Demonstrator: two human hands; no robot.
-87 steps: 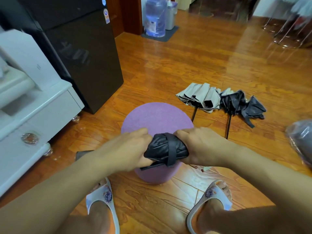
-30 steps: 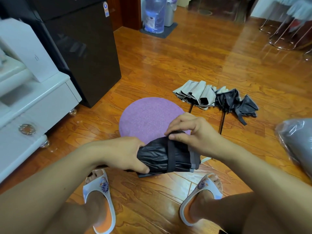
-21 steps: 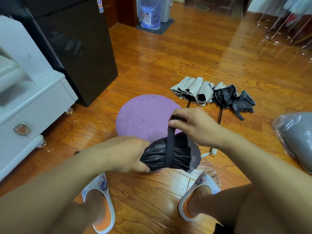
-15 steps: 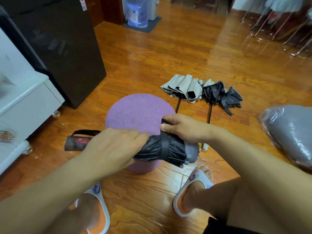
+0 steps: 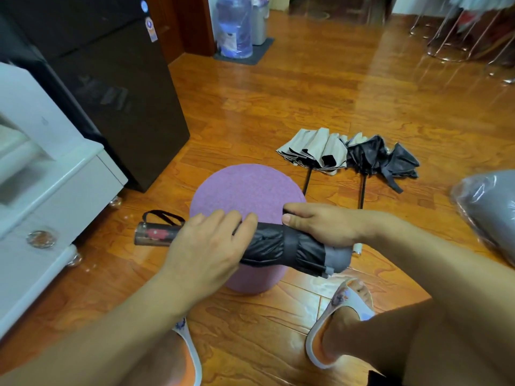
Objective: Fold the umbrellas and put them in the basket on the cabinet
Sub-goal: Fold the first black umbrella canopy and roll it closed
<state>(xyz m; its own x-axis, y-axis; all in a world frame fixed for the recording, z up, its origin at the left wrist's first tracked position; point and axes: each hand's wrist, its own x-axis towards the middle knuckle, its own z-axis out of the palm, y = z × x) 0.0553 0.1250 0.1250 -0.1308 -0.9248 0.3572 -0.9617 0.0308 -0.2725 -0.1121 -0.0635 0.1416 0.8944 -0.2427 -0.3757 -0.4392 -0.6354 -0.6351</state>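
A folded black umbrella (image 5: 281, 247) lies crosswise over the purple round stool (image 5: 245, 188), its strap wrapped round the canopy. Its dark handle (image 5: 156, 234) with a red mark sticks out to the left. My left hand (image 5: 206, 246) grips the umbrella near the handle end. My right hand (image 5: 323, 227) holds the canopy's right part, thumb pressing on the strap. Two unfolded umbrellas lie on the floor beyond the stool: a beige one (image 5: 312, 150) and a black one (image 5: 381, 158). No basket is in view.
A white cabinet (image 5: 55, 185) stands at the left, with a black fridge (image 5: 111, 87) behind it. A grey plastic-wrapped bundle (image 5: 490, 210) lies at the right edge. A water bottle (image 5: 234, 26) stands far back. My slippered feet (image 5: 342, 310) rest on the wooden floor.
My right hand pulled the strap up and around the canopy and now presses it down. My left hand slid along toward the handle, which now shows at the left.
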